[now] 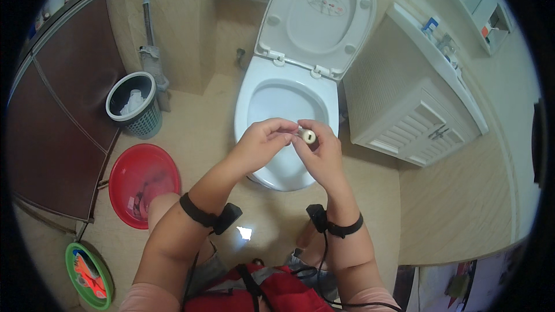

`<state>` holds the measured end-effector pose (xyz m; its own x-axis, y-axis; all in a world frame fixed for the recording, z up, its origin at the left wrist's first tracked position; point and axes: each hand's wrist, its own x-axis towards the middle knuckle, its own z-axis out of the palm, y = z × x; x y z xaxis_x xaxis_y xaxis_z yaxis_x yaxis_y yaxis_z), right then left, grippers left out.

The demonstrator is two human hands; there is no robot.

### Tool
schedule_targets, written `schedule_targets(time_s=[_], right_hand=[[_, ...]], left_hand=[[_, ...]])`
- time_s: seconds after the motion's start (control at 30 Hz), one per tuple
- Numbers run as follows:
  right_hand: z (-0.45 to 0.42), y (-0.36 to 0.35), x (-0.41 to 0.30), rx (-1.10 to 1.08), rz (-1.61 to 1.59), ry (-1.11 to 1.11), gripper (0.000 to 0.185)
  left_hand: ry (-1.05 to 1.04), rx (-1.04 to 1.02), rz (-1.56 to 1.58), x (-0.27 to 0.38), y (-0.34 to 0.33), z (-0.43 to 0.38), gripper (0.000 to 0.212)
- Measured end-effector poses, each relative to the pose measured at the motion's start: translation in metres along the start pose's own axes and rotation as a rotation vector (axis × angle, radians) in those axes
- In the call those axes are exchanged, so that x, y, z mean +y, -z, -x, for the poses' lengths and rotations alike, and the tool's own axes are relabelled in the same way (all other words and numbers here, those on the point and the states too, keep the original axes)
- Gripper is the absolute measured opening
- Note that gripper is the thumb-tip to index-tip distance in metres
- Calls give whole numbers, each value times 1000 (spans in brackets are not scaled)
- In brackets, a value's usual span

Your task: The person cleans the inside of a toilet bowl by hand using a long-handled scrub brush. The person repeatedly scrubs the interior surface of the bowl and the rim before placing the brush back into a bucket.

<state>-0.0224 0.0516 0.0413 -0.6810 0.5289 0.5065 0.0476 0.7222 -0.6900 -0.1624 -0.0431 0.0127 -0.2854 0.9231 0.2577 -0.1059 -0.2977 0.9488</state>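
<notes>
A small cream-coloured cylindrical item with a dark slot in its rounded end is held above the toilet bowl. My right hand grips it between thumb and fingers. From the other side, my left hand brings its thumb and fingertips together against the right fingertips, where a small pale bit shows between them. Whether the left fingers pinch that bit is hidden. The rest of the item cannot be made out. Behind the bowl the toilet seat and lid stand raised.
A white louvred cabinet stands right of the toilet. To the left are a waste bin with white paper inside, a red basin and a green basin holding orange items. A brown panel borders the left side.
</notes>
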Motion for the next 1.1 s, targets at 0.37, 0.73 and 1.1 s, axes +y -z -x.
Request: schedule_targets(time_s=[0.37, 0.73, 1.1], right_hand=[[-2, 2, -4, -248, 491, -288, 22], [31, -52, 70, -392, 750, -130, 35], [15, -59, 74, -375, 732, -173, 35]], left_hand=[[44, -313, -65, -13, -25, -6, 78], [248, -88, -657, -36, -53, -3, 102], [232, -68, -641, -23, -42, -5, 91]])
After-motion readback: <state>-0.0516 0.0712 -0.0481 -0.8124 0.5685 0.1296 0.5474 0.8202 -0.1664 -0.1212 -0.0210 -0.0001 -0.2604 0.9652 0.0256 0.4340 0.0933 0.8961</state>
